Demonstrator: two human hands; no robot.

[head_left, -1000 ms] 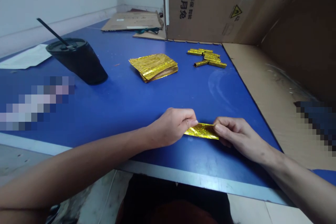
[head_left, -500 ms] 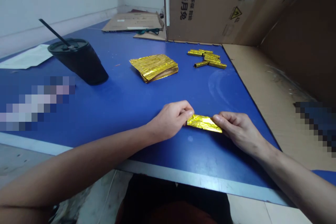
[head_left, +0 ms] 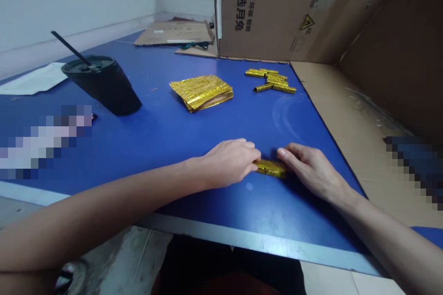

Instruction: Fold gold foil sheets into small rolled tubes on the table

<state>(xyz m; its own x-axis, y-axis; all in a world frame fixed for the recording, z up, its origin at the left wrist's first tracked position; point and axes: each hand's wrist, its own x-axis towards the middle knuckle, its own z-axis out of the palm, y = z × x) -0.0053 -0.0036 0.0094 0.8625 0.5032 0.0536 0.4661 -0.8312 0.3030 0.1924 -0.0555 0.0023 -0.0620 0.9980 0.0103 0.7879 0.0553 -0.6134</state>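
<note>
A flat, smooth blue tabletop with a pale edge strip [head_left: 194,115] spans the middle of the frame. At the upper right stands a matte brown cardboard panel printed with dark characters [head_left: 270,14]. A tapered, dark drinking cup with a lid and a straight black straw [head_left: 104,85] sits at the left; off-white, flat sheet material [head_left: 32,79] lies behind it, near the left edge of the frame. In the upper left of centre, flat brown cardboard pieces [head_left: 175,33] lie on the tabletop.

Near the centre rests a squarish stack of crinkled, shiny gold foil sheets [head_left: 202,92], its layers slightly fanned. To its right, in the upper right of centre, lies a loose cluster of narrow gold foil tubes [head_left: 272,79], one showing an open end.

Low in the centre, the left hand [head_left: 233,161] has its fingers closed on the left end of a narrow, glossy, folded gold foil strip [head_left: 270,168]. The right hand [head_left: 306,163] is at the strip's right end, thumb and index finger moderately apart; the blur hides whether its fingers grip the foil.
</note>
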